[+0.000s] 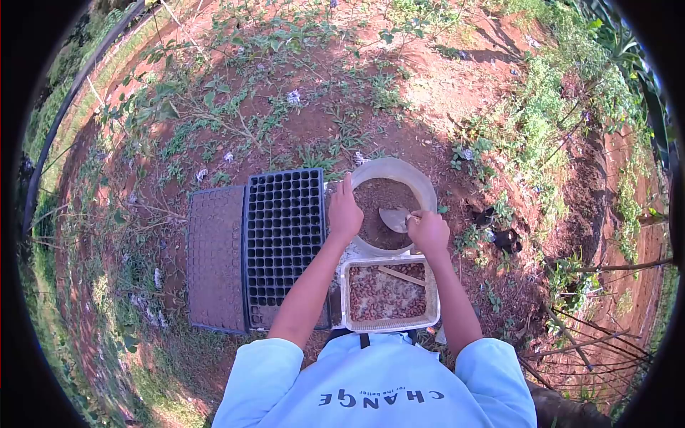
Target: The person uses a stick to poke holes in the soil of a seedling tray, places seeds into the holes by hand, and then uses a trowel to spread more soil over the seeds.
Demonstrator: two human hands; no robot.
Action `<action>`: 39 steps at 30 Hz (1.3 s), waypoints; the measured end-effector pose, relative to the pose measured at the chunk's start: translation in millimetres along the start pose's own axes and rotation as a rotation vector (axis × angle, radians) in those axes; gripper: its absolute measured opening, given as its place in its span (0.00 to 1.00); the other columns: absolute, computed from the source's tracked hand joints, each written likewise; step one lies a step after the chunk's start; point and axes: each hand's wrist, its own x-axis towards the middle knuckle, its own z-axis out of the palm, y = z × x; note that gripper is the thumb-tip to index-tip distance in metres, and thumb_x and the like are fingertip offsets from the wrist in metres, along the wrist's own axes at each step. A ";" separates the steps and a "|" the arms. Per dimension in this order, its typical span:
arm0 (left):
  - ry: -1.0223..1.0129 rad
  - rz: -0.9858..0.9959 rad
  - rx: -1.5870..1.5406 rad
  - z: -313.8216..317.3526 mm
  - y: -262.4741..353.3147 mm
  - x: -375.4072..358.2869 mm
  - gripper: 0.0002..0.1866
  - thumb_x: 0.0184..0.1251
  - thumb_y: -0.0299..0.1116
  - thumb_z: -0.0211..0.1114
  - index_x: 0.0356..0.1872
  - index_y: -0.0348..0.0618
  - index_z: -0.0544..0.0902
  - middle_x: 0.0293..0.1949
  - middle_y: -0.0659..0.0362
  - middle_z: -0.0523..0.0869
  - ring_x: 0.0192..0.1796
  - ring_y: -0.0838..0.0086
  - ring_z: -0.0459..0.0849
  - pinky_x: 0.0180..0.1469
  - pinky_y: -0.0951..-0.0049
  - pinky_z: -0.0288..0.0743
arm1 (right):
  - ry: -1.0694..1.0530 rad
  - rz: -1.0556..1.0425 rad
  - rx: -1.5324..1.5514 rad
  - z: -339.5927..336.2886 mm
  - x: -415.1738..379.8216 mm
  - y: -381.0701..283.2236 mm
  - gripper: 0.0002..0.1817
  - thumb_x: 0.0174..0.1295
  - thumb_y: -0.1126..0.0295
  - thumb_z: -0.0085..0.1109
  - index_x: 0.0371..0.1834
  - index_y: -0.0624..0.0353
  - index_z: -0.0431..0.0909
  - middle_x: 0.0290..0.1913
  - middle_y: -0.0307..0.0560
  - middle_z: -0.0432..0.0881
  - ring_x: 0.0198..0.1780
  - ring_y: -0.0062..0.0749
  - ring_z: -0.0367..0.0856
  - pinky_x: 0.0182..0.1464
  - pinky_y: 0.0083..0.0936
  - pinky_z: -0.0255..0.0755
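My right hand (429,232) is closed around the handle of a trowel (392,218). Its metal blade lies in the dark soil (380,194) inside a round, whitish tub (426,187). At the tub's left side, my left hand (344,212) grips the rim, fingers pointing away from me. Left of that hand stands a black seedling tray (285,225) with rows of hollow cells; a few cells at its near left corner hold soil. Nearer to me, below the tub, sits a pale rectangular basket (345,292) of reddish-brown seeds (378,298) with a flat wooden stick (402,275) across them.
A second seedling tray (216,260), filled with soil, lies at the far left. Weeds (264,43) and reddish bare earth (449,93) surround the work spot. Small black bags (506,241) are on the ground at the right, and thin branches (592,342) lie at the lower right.
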 end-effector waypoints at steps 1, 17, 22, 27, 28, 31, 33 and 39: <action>-0.018 -0.015 0.008 -1.2 0.9 -0.6 0.40 0.52 0.15 0.58 0.71 0.44 0.58 0.57 0.46 0.72 0.55 0.47 0.76 0.55 0.54 0.72 | 0.033 -0.033 -0.043 5.2 -1.3 0.7 0.14 0.57 0.57 0.61 0.36 0.55 0.87 0.29 0.56 0.86 0.34 0.53 0.86 0.39 0.44 0.80; -0.057 -0.023 0.072 0.4 -1.9 0.2 0.43 0.52 0.17 0.62 0.72 0.42 0.56 0.59 0.47 0.72 0.55 0.48 0.77 0.56 0.55 0.74 | 0.169 -0.187 -0.218 39.1 1.3 8.1 0.11 0.59 0.62 0.62 0.41 0.55 0.84 0.34 0.53 0.86 0.33 0.50 0.87 0.34 0.41 0.80; -0.021 0.007 0.083 7.9 -6.6 2.3 0.42 0.51 0.17 0.61 0.71 0.42 0.57 0.58 0.47 0.73 0.54 0.48 0.77 0.55 0.54 0.74 | -0.099 -0.158 -0.450 38.5 30.1 4.1 0.08 0.52 0.70 0.64 0.36 0.55 0.83 0.34 0.49 0.86 0.36 0.43 0.88 0.36 0.35 0.82; -0.061 -0.034 0.071 1.3 -2.7 -0.1 0.41 0.53 0.16 0.59 0.72 0.43 0.57 0.60 0.46 0.71 0.59 0.48 0.75 0.58 0.56 0.73 | -0.196 -0.124 -0.405 -3.0 28.5 -8.4 0.08 0.51 0.71 0.64 0.34 0.56 0.85 0.37 0.48 0.87 0.39 0.43 0.88 0.39 0.36 0.82; -0.058 -0.034 0.075 1.3 -2.4 -0.3 0.41 0.53 0.16 0.59 0.72 0.43 0.57 0.60 0.46 0.71 0.60 0.48 0.74 0.59 0.56 0.73 | -0.137 -0.182 -0.447 -8.2 28.4 -4.7 0.07 0.52 0.72 0.63 0.35 0.56 0.85 0.37 0.48 0.87 0.39 0.42 0.88 0.38 0.35 0.82; -0.023 -0.008 0.091 4.1 -4.5 1.0 0.42 0.51 0.16 0.61 0.71 0.42 0.58 0.59 0.47 0.72 0.56 0.48 0.76 0.56 0.56 0.74 | -0.023 -0.273 -0.526 -19.5 29.0 -1.6 0.07 0.54 0.72 0.61 0.35 0.56 0.85 0.36 0.48 0.87 0.38 0.40 0.88 0.37 0.33 0.81; 0.010 0.013 0.103 5.9 -6.2 0.8 0.42 0.49 0.16 0.62 0.71 0.41 0.58 0.58 0.47 0.73 0.52 0.47 0.79 0.53 0.54 0.75 | 0.030 -0.309 -0.566 -27.1 25.1 -6.6 0.07 0.55 0.72 0.60 0.36 0.55 0.85 0.36 0.48 0.86 0.38 0.38 0.88 0.36 0.32 0.80; 0.003 0.006 0.095 2.4 -3.2 2.4 0.43 0.49 0.16 0.62 0.71 0.42 0.58 0.58 0.47 0.73 0.52 0.47 0.79 0.53 0.54 0.75 | 0.077 -0.453 -0.669 -19.6 24.5 -19.6 0.04 0.51 0.72 0.62 0.27 0.52 0.86 0.31 0.45 0.85 0.35 0.39 0.87 0.34 0.32 0.79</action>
